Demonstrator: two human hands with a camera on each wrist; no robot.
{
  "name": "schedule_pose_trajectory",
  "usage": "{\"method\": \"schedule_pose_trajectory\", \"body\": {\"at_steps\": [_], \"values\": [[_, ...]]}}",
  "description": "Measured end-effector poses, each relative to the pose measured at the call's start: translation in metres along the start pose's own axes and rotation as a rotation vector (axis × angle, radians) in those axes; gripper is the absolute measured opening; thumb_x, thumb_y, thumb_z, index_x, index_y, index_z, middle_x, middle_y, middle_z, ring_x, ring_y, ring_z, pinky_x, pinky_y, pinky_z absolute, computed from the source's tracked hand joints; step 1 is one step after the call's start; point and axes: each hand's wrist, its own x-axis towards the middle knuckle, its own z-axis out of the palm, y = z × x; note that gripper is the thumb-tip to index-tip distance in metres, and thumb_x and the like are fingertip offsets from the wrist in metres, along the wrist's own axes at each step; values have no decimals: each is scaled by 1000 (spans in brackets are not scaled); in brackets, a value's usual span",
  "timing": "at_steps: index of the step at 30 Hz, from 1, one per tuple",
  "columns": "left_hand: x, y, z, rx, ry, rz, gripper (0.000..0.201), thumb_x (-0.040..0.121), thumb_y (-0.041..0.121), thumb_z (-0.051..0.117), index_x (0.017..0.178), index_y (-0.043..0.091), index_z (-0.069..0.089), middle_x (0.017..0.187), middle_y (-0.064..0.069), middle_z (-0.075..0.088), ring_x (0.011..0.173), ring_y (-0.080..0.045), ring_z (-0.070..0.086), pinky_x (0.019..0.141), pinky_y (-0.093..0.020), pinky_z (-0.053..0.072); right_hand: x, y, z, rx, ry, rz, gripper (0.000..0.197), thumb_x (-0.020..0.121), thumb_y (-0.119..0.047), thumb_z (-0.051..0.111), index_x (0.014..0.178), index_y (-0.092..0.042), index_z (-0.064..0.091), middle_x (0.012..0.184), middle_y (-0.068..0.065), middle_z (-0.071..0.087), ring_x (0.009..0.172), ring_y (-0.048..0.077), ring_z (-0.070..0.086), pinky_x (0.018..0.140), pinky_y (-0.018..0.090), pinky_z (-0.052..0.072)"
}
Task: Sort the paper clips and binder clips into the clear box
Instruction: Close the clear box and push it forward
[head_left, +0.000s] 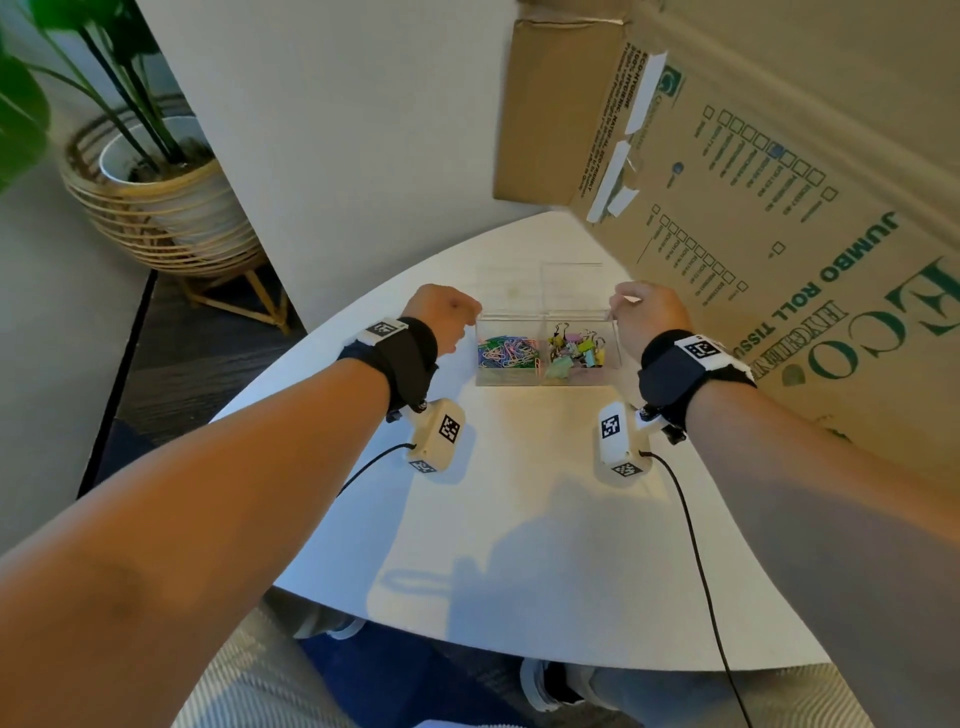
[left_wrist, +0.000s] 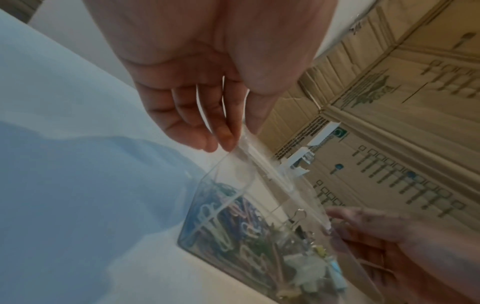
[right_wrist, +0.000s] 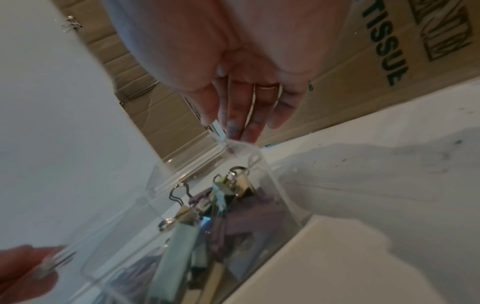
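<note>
The left hand (left_wrist: 207, 67) pinches the lid edge of the clear plastic box (left_wrist: 223, 183) with its fingers (left_wrist: 226, 133); coloured paper clips (left_wrist: 228, 226) lie inside, on the white surface (left_wrist: 78, 185)

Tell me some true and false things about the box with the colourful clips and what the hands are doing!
1. The paper clips lie in the left half of the clear box. True.
2. The binder clips are scattered on the table. False: they sit in the right half of the box.
3. Both hands hold the clear lid at the top of the box. True: the left hand pinches one end, the right hand the other.
4. A big cardboard box stands to the right. True.
5. The potted plant stands on the table. False: it stands on the floor.
</note>
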Motion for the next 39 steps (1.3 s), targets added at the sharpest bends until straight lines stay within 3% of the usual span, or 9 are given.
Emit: {"method": "schedule_pose_trajectory", "body": {"at_steps": [3, 8, 13, 16, 20, 24, 28, 34, 39], "values": [[-1, 1, -4, 0, -1, 69, 16, 96, 11, 50, 96, 16, 65, 97, -7, 65, 80, -21, 58, 63, -23, 51, -4, 3, -1, 82, -35, -13, 36, 97, -20, 49, 132, -20, 57, 128, 5, 59, 114, 23, 57, 97, 28, 42], [-5, 3, -6, -44, -2, 100, 12, 92, 12, 57, 88, 18, 66, 90, -8, 68, 68, -21, 58, 65, -26, 52, -14, 10, -6, 161, -45, -67, 46, 96, -12, 56, 140, -20, 47, 110, -1, 59, 98, 12, 52, 85, 21, 36], [-10, 9, -3, -50, 7, 89, 9, 93, 7, 56, 92, 12, 64, 89, -8, 67, 70, -23, 60, 63, -20, 55, -9, 17, -8, 180, -57, -85, 34, 87, 4, 62, 106, -24, 65, 84, -4, 59, 76, 14, 59, 79, 36, 55], [-10, 4, -2, -25, 8, 95, 9, 93, 8, 56, 92, 15, 62, 91, -8, 67, 73, -24, 63, 61, -19, 54, -8, 19, -9, 220, -41, -77, 36, 85, 13, 54, 79, -20, 67, 88, -1, 67, 75, 18, 63, 71, 35, 58], [-10, -8, 0, 57, 21, 111, 15, 93, 9, 56, 88, 23, 62, 97, -8, 69, 79, -23, 68, 71, -25, 58, -12, 20, -11, 237, -59, -45, 41, 90, 9, 43, 72, -15, 71, 87, 7, 72, 75, 21, 68, 66, 28, 59], [-15, -11, 1, 160, 0, 153, 24, 92, 11, 53, 81, 26, 67, 101, -3, 68, 80, -15, 67, 76, -26, 57, -18, 14, -11, 231, -79, -83, 30, 93, -8, 50, 78, -22, 72, 90, -2, 71, 83, 20, 68, 74, 35, 59], [-23, -12, 7, 298, -21, 179, 5, 84, 32, 68, 87, 28, 66, 111, 3, 59, 97, -15, 56, 84, -26, 45, -29, 9, -11, -27, -215, -200, 12, 85, -17, 73, 95, -22, 72, 107, -4, 58, 91, 15, 53, 60, 12, 44], [-26, -15, 13, 435, -38, 212, 17, 84, 37, 68, 97, 30, 59, 124, -2, 52, 100, -16, 47, 85, -24, 39, -26, 9, -7, -219, -214, -246, 18, 85, -14, 72, 100, -24, 70, 122, -2, 53, 101, 17, 51, 81, 25, 37], [-47, -13, 11, 548, -30, 211, 44, 90, 42, 58, 129, 29, 42, 136, -5, 41, 103, -24, 57, 88, -33, 49, -45, 1, -6, -263, -86, -343, 31, 87, -13, 65, 115, -25, 63, 135, 2, 47, 122, 23, 47, 104, 30, 37]]}}
